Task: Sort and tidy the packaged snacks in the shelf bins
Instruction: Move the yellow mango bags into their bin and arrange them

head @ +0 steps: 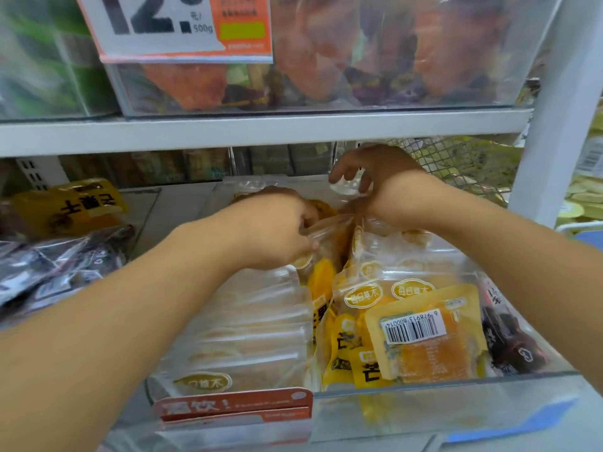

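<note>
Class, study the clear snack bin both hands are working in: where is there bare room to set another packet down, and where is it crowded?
Bare room: the pale shelf strip left of the left hand, between the clear bin and the dark packets. Crowded: the bin's right half, where yellow packets overlap around the barcode packet. The right hand pinches clear wrap at the back.

Left hand (280,230) pinching clear snack packet (329,223), right hand (375,177) curled above
</note>
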A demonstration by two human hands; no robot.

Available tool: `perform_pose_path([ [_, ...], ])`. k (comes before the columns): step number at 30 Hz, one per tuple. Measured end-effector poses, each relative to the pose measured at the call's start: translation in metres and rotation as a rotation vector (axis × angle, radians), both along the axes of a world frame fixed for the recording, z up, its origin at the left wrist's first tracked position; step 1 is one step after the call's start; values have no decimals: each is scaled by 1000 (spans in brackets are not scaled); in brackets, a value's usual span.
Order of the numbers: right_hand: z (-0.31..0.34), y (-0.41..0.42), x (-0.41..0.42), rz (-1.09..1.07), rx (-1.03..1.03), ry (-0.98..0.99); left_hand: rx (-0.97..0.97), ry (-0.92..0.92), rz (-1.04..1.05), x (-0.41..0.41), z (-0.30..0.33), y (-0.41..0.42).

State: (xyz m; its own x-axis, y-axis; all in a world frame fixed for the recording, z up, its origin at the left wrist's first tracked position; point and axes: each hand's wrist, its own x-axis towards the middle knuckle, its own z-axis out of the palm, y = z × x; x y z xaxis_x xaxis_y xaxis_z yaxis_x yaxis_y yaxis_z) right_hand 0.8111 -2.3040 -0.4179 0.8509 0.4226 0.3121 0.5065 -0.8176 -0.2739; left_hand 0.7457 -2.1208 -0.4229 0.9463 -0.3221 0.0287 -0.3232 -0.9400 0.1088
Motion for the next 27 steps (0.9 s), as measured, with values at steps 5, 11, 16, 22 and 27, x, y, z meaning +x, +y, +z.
perform_pose_path([
  [5,5,-12,-25,93,-174,199,-13,38,6,0,0,3],
  [11,1,-15,-14,-38,-341,45,14,27,62,-3,8,3],
  [16,-2,-17,-7,-165,-342,-99,-23,-72,16,2,3,2],
  [22,-1,-10,-12,29,-91,70,-245,-168,-49,12,-4,-2],
  [27,3,-11,-8,117,27,148,-302,-201,-10,21,-10,0],
])
